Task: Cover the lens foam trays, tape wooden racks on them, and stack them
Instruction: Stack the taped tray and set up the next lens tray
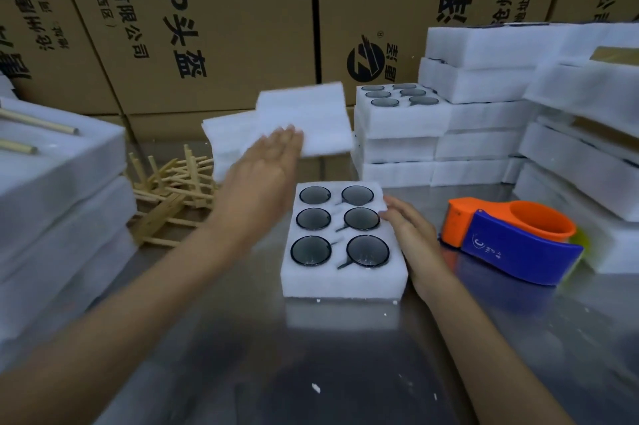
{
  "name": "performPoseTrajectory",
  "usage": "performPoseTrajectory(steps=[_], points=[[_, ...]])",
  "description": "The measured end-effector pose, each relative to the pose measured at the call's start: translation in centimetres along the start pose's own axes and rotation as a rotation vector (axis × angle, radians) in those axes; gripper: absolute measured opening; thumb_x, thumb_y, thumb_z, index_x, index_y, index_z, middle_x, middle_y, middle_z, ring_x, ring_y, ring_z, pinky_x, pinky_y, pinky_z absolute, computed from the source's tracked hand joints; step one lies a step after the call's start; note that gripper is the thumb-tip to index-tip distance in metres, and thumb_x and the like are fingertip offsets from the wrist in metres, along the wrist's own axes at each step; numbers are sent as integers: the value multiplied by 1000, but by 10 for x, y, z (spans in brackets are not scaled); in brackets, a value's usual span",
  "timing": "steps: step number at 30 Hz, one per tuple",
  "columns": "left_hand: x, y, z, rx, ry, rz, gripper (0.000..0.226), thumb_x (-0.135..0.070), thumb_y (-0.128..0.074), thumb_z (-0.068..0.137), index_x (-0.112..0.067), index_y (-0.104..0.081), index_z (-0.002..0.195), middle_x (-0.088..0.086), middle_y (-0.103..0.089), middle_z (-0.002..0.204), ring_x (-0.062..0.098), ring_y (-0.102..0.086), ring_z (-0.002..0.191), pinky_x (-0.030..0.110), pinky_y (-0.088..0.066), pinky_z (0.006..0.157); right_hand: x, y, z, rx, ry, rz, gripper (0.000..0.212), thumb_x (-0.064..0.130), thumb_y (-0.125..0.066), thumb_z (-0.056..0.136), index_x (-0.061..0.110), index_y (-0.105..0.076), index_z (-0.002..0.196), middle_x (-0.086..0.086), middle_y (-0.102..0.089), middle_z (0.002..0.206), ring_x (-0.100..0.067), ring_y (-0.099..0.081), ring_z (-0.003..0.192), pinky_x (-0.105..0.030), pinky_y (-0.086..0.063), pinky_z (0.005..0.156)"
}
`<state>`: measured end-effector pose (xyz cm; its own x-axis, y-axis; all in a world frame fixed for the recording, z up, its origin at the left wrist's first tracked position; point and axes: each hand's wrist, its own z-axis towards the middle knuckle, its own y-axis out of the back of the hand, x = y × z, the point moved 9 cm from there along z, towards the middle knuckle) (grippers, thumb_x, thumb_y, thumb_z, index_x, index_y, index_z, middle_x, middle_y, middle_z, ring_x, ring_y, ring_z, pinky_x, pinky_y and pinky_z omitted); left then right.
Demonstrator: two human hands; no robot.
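The left hand [266, 165] reaches forward with straight fingers whose tips touch the near edge of a thin white foam cover sheet [306, 121], which is lifted and tilted above a stack of like sheets [224, 134]; the grip itself cannot be told, since any thumb contact is hidden. The right hand [411, 230] lies with relaxed, extended fingers against the right side of a white rectangular foam tray [340, 277], clamped on nothing. This tray sits uncovered at the middle of the reflective metal worktop [345, 365] and holds six round dark lenses [368, 250] in two columns of three. Just to the right of the right hand lies an orange and blue tape dispenser [508, 244]. To the left of the tray is a loose heap of pale wooden racks [173, 189], beside stacked white foam trays [58, 182]. Further stacks of foam trays [484, 134] stand behind and to the right, one with its lenses exposed. Brown printed cardboard cartons [224, 26] form the background.
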<state>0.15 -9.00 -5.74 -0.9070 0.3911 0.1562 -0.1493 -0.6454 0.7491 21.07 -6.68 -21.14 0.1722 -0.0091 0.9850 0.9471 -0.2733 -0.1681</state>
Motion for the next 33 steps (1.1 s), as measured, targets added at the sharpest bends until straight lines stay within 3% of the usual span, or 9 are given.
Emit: performPoseTrajectory(steps=[2,6,10,14,18,22,25,28,33], points=[[-38,-1,-29,52,-64,-28,69,8,-60,81,2,-37,146,20,-42,150,31,-44,137,36,-29,114,-1,1,-2,6,-38,-6,22,31,-64,92,29,-74,112,3,-76,109,-14,-71,100,-35,-57,90],[-82,-33,-77,311,-125,-68,65,-10,-39,99,-10,-7,156,10,-13,163,22,-16,150,31,-2,120,-3,3,-5,-17,-106,143,27,28,-56,93,15,-75,106,-10,-74,112,-24,-71,102,-29,-51,78],[-94,-30,-92,277,-136,-63,63,-8,-54,91,-3,-32,150,17,-36,154,28,-39,141,37,-26,117,2,2,-9,42,-66,96,28,39,-55,96,23,-70,114,1,-74,113,-14,-67,102,-28,-54,82],[-96,-35,-98,281,-127,-98,64,-9,-40,98,-9,-14,156,12,-18,162,25,-21,149,34,-10,121,13,-3,-8,164,47,-17,50,38,-64,93,42,-52,141,11,-55,140,-14,-53,127,-38,-47,103],[-92,-23,-94,212,-71,-317,53,-22,-43,97,-13,-39,149,5,-38,155,20,-34,143,27,-17,118,7,-20,-11,306,52,-132,52,20,-67,91,42,-58,137,17,-33,159,-11,-42,139,-38,-40,115],[-14,-20,-83,15,358,-719,38,-22,-47,97,-26,-56,133,-16,-51,130,-2,-45,118,10,-33,97,4,-20,-11,315,40,-115,51,18,-68,90,38,-60,136,23,-26,161,-8,-39,141,-27,-43,107],[81,-31,-80,-115,673,-551,38,-7,-53,92,-11,-54,130,4,-51,131,16,-49,113,22,-36,89,5,-20,-10,308,39,-87,51,16,-69,90,36,-61,136,21,-27,161,-9,-41,139,-18,-45,91],[167,-66,-85,19,1003,-386,49,-16,-55,93,-1,-41,138,21,-42,143,38,-41,129,44,-41,101,5,-19,-10,298,41,-75,49,16,-70,88,38,-63,132,22,-29,159,-8,-42,138,-16,-44,87],[226,-113,-98,77,1350,-567,35,-17,-48,97,2,-54,126,23,-63,121,40,-60,110,45,-51,93,6,-18,-9,289,36,-65,46,18,-72,86,41,-68,125,24,-32,158,-6,-45,135,-16,-45,84]])
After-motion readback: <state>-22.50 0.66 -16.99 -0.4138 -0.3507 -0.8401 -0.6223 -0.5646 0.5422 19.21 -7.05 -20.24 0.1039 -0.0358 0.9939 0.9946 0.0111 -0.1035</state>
